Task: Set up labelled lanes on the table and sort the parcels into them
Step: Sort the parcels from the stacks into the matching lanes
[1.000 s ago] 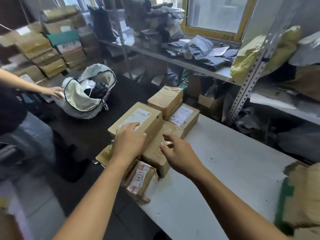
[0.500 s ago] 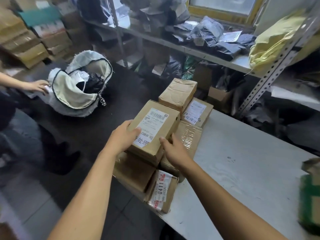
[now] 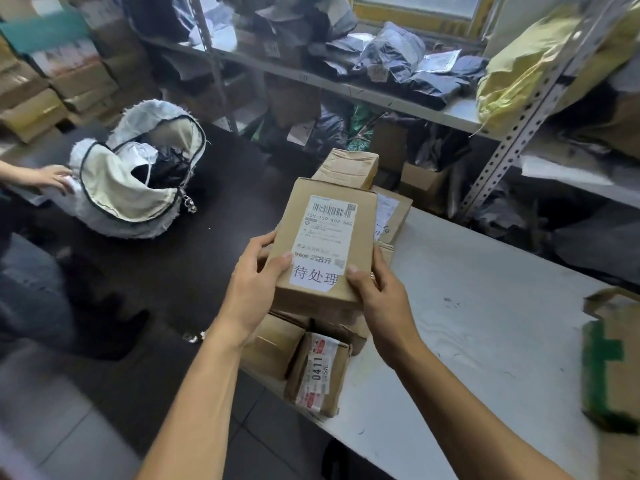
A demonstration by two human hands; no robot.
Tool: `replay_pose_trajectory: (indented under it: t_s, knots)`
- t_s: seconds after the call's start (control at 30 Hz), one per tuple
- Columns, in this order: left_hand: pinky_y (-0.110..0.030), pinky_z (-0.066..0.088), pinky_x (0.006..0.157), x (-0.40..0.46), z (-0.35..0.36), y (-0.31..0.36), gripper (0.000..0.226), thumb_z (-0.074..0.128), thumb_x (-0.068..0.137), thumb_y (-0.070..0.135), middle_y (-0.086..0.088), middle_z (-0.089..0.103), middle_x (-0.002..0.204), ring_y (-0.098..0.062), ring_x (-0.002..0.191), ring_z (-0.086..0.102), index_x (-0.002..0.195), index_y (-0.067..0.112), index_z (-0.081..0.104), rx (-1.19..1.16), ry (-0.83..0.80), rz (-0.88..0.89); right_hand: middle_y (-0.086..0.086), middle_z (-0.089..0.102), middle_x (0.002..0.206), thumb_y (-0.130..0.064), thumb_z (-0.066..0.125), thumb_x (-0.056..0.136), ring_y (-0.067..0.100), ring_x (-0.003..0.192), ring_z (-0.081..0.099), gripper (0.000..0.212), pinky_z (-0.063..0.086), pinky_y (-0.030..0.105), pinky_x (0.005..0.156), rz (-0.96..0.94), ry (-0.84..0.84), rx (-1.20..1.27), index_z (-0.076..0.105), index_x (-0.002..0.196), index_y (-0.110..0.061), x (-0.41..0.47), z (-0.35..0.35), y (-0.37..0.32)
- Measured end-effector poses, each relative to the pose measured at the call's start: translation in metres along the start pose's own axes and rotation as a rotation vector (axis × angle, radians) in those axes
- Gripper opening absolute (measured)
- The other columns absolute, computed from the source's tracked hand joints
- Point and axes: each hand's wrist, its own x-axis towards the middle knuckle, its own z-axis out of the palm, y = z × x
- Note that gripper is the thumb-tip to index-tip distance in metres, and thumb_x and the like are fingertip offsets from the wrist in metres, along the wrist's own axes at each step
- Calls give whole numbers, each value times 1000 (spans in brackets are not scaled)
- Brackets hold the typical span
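I hold a brown cardboard parcel (image 3: 325, 237) with a white shipping label and handwritten characters, lifted and tilted up over the pile. My left hand (image 3: 256, 282) grips its lower left edge, thumb on the label. My right hand (image 3: 377, 292) grips its lower right corner. Below it lie more cardboard parcels at the white table's (image 3: 485, 323) left end: a small parcel marked 0411 (image 3: 318, 375) hanging over the edge, a plain box (image 3: 273, 344) beside it, and two boxes (image 3: 349, 166) behind the lifted one.
A green-and-brown carton (image 3: 613, 358) sits at the table's right edge. Metal shelving (image 3: 512, 133) with dark and yellow bags stands behind. On the dark table to the left, another person's hand (image 3: 52, 176) touches an open white backpack (image 3: 135, 188). Stacked boxes (image 3: 52, 74) fill the far left.
Both hands have closed round the labelled parcel and lifted it off the pile, tilting its label toward me. The other person's hand stays at the backpack.
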Motion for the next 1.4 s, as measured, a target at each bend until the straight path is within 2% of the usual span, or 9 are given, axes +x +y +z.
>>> replay_pose_trajectory:
  t_s: [0.13,0.23,0.47,0.67,0.77,0.93,1.07,1.23,1.4]
  knots:
    - [-38,58,82,-32,46,3,35,62,84,37,-4,69,116,-21,101,71,118,40,58,-90,-92,3,-8,69,126,-39,60,92,14,108,70,66,59,38,86,9,24,43,36,153,-37,-25,-46,-9]
    - [-49,57,87,-62,84,-1,36,63,82,46,-4,64,123,-25,107,69,117,53,56,-86,-169,-16,-10,69,125,-39,57,93,13,107,70,62,58,34,82,-18,50,15,38,152,-37,-49,-89,-9]
    - [-36,57,85,-138,181,-4,42,64,76,51,0,61,127,-17,110,66,118,55,56,-47,-252,48,-11,69,127,-41,58,87,13,115,67,55,56,29,92,-97,142,48,49,141,-37,-130,-194,-6]
    - [-42,57,86,-205,261,-1,39,63,75,55,-4,59,126,-20,109,67,113,59,56,-43,-383,66,-10,68,130,-45,61,82,13,118,65,72,54,29,96,-125,251,60,42,150,-30,-201,-284,-6]
    - [-29,58,73,-234,295,-1,32,61,79,51,-3,60,125,-18,103,70,109,61,54,-30,-432,65,-10,69,127,-42,62,81,12,118,65,59,54,28,95,-136,311,63,54,139,-40,-230,-320,-8]
    - [-24,58,71,-264,336,-1,31,61,87,46,-3,61,123,-18,100,71,115,54,51,-12,-507,57,-12,72,120,-32,61,85,10,113,68,39,54,19,86,-132,409,75,66,112,-60,-262,-360,-8]
    - [-22,58,72,-266,363,4,25,57,97,37,-1,60,123,-20,102,70,113,54,48,25,-539,54,-13,73,118,-31,58,87,10,109,69,39,56,20,83,-125,471,68,61,120,-53,-270,-384,-11]
    - [-37,60,87,-251,397,15,34,60,96,35,-1,60,125,-21,109,66,126,43,46,46,-579,48,-16,74,113,-27,57,90,5,104,70,49,55,16,80,-121,536,50,53,137,-36,-258,-416,-22]
    - [-21,58,69,-224,441,32,32,60,97,32,6,65,116,-13,102,67,123,42,45,50,-629,52,-9,70,118,-18,52,102,1,97,70,49,54,14,72,-85,576,-42,44,150,-22,-227,-460,-41]
